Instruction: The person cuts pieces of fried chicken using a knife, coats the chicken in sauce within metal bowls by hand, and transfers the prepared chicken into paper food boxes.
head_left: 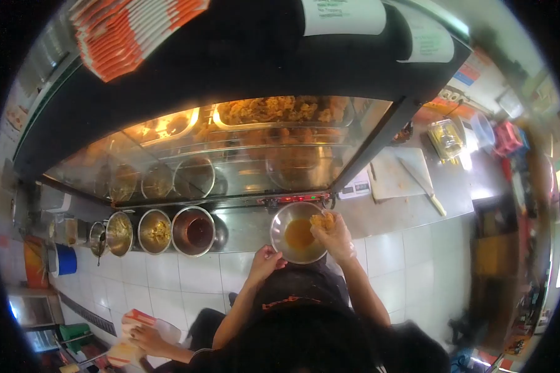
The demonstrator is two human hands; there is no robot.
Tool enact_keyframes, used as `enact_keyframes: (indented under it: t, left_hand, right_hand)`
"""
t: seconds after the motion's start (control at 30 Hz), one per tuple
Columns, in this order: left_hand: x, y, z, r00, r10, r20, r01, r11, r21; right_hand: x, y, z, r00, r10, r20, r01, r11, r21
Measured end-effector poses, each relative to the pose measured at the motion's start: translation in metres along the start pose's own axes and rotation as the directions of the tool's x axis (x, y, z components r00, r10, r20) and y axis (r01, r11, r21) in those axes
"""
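Breaded golden-brown piece (319, 221), partly hidden by the fingers, is resting in the clasp of the right hand (336, 241), at its fingertip end, over the right side of a steel bowl (280, 222). Amber liquid (298, 235) is filling the bowl's bottom, its right edge being masked by that hand. Left hand (267, 262) is touching the near-left rim, fingers curling; whether it is gripping, one cannot tell.

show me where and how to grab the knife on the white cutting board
By its pale handle, probably from the near side: the blade lies on the cutting board while the handle juts past the board's near right corner.
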State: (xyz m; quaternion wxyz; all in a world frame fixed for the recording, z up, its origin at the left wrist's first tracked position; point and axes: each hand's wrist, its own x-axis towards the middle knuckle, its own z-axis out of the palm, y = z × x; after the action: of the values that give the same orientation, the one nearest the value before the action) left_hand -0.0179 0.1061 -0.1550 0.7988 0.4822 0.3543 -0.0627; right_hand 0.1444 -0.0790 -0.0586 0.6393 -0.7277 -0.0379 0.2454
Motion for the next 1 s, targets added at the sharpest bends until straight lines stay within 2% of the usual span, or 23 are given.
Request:
enact_keyframes:
  t: [0.07,0.2,0.27,0.33,0.4,0.47,0.6,0.7,0.8,0.87,1.0]
  left_hand:
    - [0.002,0.003,0.002,1.000,0.006,-0.001,-0.006,1.000,0.026]
    - [0.006,0.003,0.000,1.000,0.026,-0.015,-0.024,0.996,0.089]
    - [0.013,-0.005,-0.006,0.999,0.046,-0.009,-0.045,0.991,0.126]
    - [0.012,-0.003,-0.004,0.998,0.068,-0.004,-0.066,0.985,0.161]
    - [0.008,0.003,0.000,0.996,0.058,-0.067,-0.043,0.978,0.206]
    - [0.001,0.010,0.006,0.994,0.064,-0.084,-0.046,0.978,0.202]
    - [-0.001,0.005,0.004,0.991,0.109,-0.084,-0.088,0.972,0.216]
    - [-0.001,0.004,0.004,0.992,0.083,-0.093,-0.063,0.977,0.203]
    - [0.004,-0.008,-0.002,0.992,0.076,-0.105,-0.060,0.987,0.148]
    - [0.008,-0.013,-0.006,0.992,0.081,-0.100,-0.065,0.986,0.155]
    - [0.007,-0.012,-0.004,0.990,0.116,-0.083,-0.101,0.981,0.167]
  right_hand:
    - [-0.013,-0.024,-0.004,0.992,-0.118,-0.046,0.102,0.958,-0.269]
    - [-0.004,0.013,-0.018,0.978,-0.208,0.008,0.196,0.908,-0.371]
    - [-0.002,0.027,-0.018,0.960,-0.278,0.014,0.250,0.839,-0.484]
    - [-0.007,0.020,-0.012,0.964,-0.267,0.009,0.241,0.852,-0.464]
    - [-0.007,0.018,-0.010,0.966,-0.260,0.007,0.236,0.864,-0.445]
    - [-0.003,0.023,-0.009,0.946,-0.322,0.041,0.292,0.789,-0.540]
    - [0.003,0.021,-0.009,0.939,-0.337,0.066,0.318,0.783,-0.534]
    - [0.003,0.009,-0.010,0.955,-0.257,0.150,0.297,0.795,-0.529]
    - [0.008,0.018,-0.010,0.942,-0.295,0.160,0.336,0.829,-0.447]
    - [0.013,0.027,-0.010,0.969,-0.191,0.160,0.236,0.906,-0.352]
    - [0.013,0.025,-0.012,0.975,-0.147,0.168,0.186,0.950,-0.252]
